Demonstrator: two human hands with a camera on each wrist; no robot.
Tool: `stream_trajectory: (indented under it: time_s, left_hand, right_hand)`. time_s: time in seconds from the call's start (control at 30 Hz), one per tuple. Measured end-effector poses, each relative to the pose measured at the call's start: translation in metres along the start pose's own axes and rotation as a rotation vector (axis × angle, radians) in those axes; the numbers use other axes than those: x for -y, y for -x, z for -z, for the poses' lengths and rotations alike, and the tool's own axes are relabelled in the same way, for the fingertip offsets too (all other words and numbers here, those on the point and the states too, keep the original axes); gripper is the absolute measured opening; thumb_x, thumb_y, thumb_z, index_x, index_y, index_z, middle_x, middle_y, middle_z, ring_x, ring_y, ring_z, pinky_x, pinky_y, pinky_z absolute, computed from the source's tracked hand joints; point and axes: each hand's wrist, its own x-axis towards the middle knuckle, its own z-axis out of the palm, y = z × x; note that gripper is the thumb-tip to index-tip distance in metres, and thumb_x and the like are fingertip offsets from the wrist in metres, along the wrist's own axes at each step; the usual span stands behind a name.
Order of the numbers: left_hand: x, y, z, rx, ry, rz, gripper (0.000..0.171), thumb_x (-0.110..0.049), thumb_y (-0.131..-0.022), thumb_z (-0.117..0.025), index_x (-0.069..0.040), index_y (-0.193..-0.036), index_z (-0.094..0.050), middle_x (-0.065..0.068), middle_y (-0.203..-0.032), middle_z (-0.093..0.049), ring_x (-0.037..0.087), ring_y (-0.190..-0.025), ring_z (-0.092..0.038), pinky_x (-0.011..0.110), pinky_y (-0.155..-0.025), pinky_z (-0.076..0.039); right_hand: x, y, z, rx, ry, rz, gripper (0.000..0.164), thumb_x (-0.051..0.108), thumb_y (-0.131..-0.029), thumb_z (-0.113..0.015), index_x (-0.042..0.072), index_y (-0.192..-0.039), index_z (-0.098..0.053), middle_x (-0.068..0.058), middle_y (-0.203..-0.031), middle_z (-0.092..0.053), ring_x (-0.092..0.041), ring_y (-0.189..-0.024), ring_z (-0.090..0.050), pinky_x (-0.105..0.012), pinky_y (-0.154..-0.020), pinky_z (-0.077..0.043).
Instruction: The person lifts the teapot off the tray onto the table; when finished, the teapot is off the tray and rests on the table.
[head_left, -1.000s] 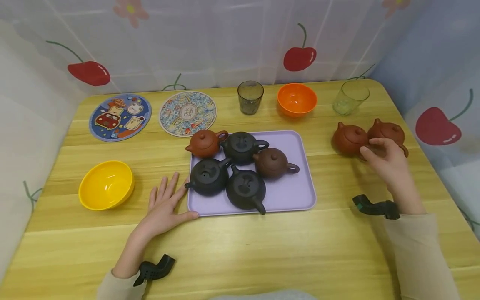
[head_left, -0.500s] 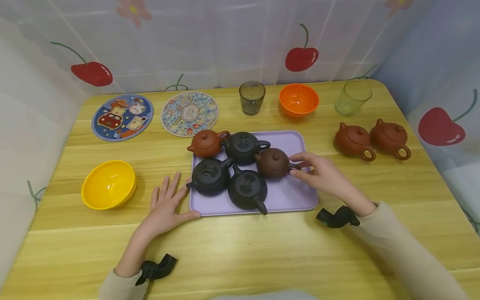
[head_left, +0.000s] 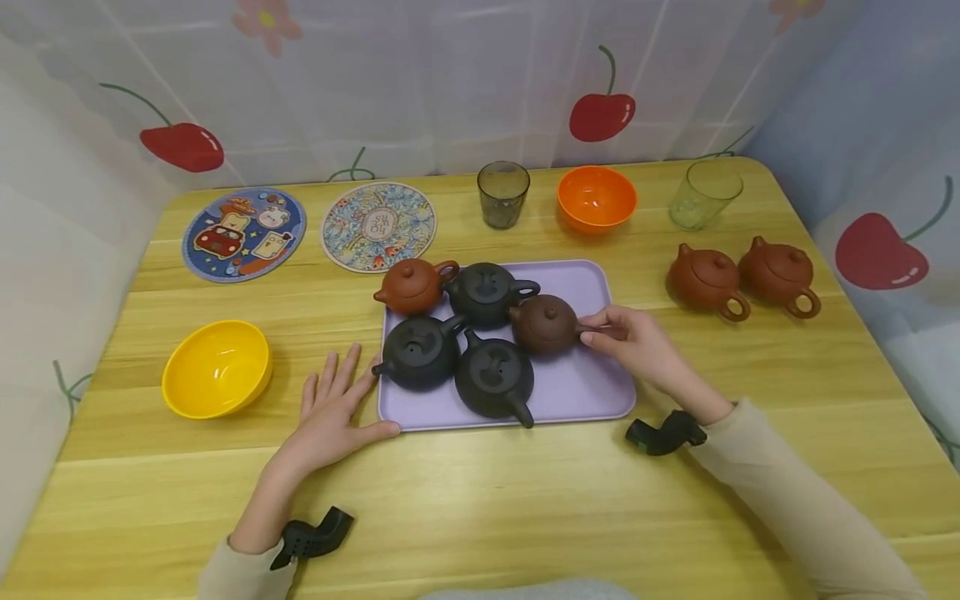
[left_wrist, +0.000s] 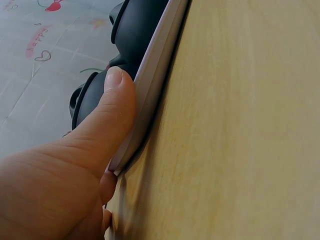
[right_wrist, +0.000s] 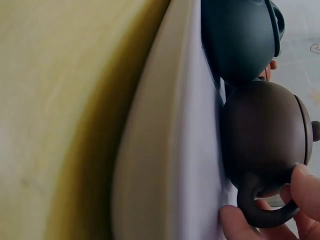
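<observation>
My right hand [head_left: 637, 346] pinches the handle of a dark brown teapot [head_left: 545, 327] on the lilac tray [head_left: 581, 392]. In the right wrist view, the thumb and fingers are around the looped handle [right_wrist: 265, 217]. Close against this pot sit a black teapot [head_left: 486, 293] behind it and another black teapot [head_left: 495, 379] in front. A third black teapot [head_left: 422, 354] and a reddish-brown teapot [head_left: 411, 287] fill the tray's left side. My left hand [head_left: 333, 425] lies spread with straight fingers at the tray's front left corner, its thumb [left_wrist: 112, 105] along the rim.
Two reddish-brown teapots [head_left: 705, 282] stand on the table at right. Along the back are a green glass [head_left: 705, 196], an orange bowl [head_left: 596, 200], a grey glass [head_left: 503, 196] and two round mats [head_left: 378, 225]. A yellow bowl [head_left: 217, 369] stands at left.
My right hand has moved left from the two reddish-brown teapots at the right to the dark brown teapot and taken its handle. The left hand stays in place.
</observation>
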Motion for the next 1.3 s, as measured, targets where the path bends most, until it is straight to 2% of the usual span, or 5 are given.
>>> stream_trajectory:
  time_s: [0.2,0.37,0.63,0.9,1.3]
  left_hand:
    - [0.001,0.000,-0.001,-0.002,-0.006,-0.002,0.091,-0.065,-0.069,-0.052,-0.021,-0.140,-0.017,0.008,-0.145,0.006,0.031,-0.128,0.014,0.052,-0.096,0.009]
    - [0.002,0.000,-0.001,-0.004,-0.007,-0.003,0.091,-0.066,-0.069,-0.052,-0.020,-0.139,-0.018,0.007,-0.145,0.006,0.031,-0.128,0.014,0.052,-0.096,0.009]
    - [0.000,0.000,0.000,-0.006,0.001,-0.003,0.090,-0.064,-0.069,-0.053,-0.018,-0.139,-0.021,0.008,-0.145,0.005,0.031,-0.128,0.013,0.052,-0.096,0.009]
    - [0.000,0.000,0.001,-0.009,-0.013,-0.002,0.090,-0.065,-0.069,-0.053,-0.018,-0.139,-0.021,0.008,-0.145,0.005,0.031,-0.128,0.014,0.052,-0.096,0.009]
    - [-0.001,0.000,0.001,-0.004,-0.011,-0.008,0.090,-0.065,-0.069,-0.053,-0.019,-0.139,-0.020,0.008,-0.145,0.005,0.032,-0.128,0.013,0.052,-0.096,0.009]
  right_hand:
    - [-0.008,-0.001,-0.007,0.007,-0.400,-0.065,0.019,0.005,-0.085,-0.053,-0.011,-0.096,-0.050,-0.020,-0.111,-0.050,-0.016,-0.089,-0.059,-0.031,-0.075,-0.046]
    - [-0.013,0.002,-0.005,-0.024,-0.762,-0.101,0.006,0.001,-0.086,-0.051,-0.004,-0.089,-0.049,-0.011,-0.102,-0.048,-0.016,-0.090,-0.056,-0.036,-0.078,-0.044]
    - [-0.019,0.011,0.016,-0.171,-1.106,0.090,0.012,-0.007,-0.083,-0.050,-0.005,-0.091,-0.058,-0.012,-0.095,-0.058,-0.020,-0.088,-0.059,-0.033,-0.078,-0.044]
    - [-0.029,0.018,0.037,-0.357,-1.205,0.060,0.010,-0.005,-0.083,-0.050,-0.008,-0.092,-0.052,-0.014,-0.104,-0.046,-0.023,-0.096,-0.054,-0.037,-0.084,-0.039]
    - [-0.039,0.017,0.038,-0.427,-1.044,-0.045,0.020,0.002,-0.081,-0.057,-0.003,-0.098,-0.050,-0.011,-0.115,-0.038,-0.016,-0.107,-0.046,-0.031,-0.084,-0.040]
